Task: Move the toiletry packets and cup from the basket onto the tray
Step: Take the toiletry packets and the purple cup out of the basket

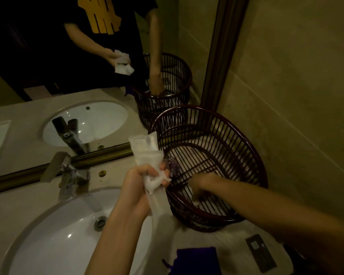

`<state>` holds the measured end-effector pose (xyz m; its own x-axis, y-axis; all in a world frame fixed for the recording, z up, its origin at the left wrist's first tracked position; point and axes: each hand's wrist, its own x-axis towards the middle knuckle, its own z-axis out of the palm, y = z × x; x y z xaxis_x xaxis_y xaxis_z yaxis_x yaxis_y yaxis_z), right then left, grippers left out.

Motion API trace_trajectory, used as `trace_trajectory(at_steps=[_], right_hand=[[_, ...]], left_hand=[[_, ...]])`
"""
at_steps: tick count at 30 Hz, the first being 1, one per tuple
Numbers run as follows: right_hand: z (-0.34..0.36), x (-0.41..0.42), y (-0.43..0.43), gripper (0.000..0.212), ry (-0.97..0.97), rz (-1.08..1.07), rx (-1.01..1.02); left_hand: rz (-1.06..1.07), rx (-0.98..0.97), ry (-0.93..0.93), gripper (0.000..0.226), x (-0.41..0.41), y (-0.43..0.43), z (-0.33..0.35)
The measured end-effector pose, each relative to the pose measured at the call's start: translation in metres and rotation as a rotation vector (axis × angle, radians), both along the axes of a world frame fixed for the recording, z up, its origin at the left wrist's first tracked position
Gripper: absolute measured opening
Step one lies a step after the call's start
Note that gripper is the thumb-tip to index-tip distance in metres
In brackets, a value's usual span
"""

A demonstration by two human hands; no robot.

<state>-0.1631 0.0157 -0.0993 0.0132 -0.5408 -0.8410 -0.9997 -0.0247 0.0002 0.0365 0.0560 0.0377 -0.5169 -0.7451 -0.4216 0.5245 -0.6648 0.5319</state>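
While the left hand (pixel 147 176) squeezes white packets (pixel 147 151), the right hand (pixel 199 187) digs in the basket (pixel 246 155), maybe pinching another; its fingers are blurry. Next, carry them to the tray (pixel 236 241).

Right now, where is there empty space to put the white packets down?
The pale tray below the basket has a bare stretch between the purple pouch and the dark packet. The counter strip between faucet and mirror frame is narrow. The right hand crowds the basket; the left hand grips packets.
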Motion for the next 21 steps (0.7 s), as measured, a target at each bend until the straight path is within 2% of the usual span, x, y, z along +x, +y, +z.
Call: trace_trajectory(at_steps=[3, 7, 9, 13, 15, 17, 19, 21], right_hand=[[-0.022, 0.007, 0.005, 0.039, 0.016, 0.000, 0.034], [-0.036, 0.009, 0.011, 0.066, -0.034, 0.012, -0.071], [-0.036, 0.008, 0.014, 0.071, -0.048, -0.006, -0.092], [-0.014, 0.002, 0.014, 0.058, 0.031, -0.018, -0.097], [0.012, -0.006, 0.007, 0.051, -0.033, -0.180, -0.130], [0.045, -0.019, -0.002, 0.035, -0.119, -0.340, -0.329], [0.077, -0.029, -0.002, 0.018, -0.296, -0.520, -0.678], [0.105, -0.026, 0.014, 0.012, -0.731, -0.752, -0.939]], left_hand=[[-0.011, 0.037, -0.009, 0.036, -0.010, 0.006, -0.001], [-0.001, 0.046, -0.013, 0.041, -0.016, 0.007, 0.000], [0.001, 0.035, -0.015, 0.041, -0.017, 0.007, 0.002], [-0.010, 0.014, -0.032, 0.037, -0.020, 0.010, 0.005], [-0.005, 0.009, -0.058, 0.032, -0.022, 0.011, 0.005], [0.024, -0.001, -0.068, 0.025, -0.023, 0.008, 0.004], [0.050, -0.023, -0.058, 0.026, -0.024, 0.006, 0.003], [0.050, -0.039, -0.043, 0.037, -0.024, 0.004, 0.000]])
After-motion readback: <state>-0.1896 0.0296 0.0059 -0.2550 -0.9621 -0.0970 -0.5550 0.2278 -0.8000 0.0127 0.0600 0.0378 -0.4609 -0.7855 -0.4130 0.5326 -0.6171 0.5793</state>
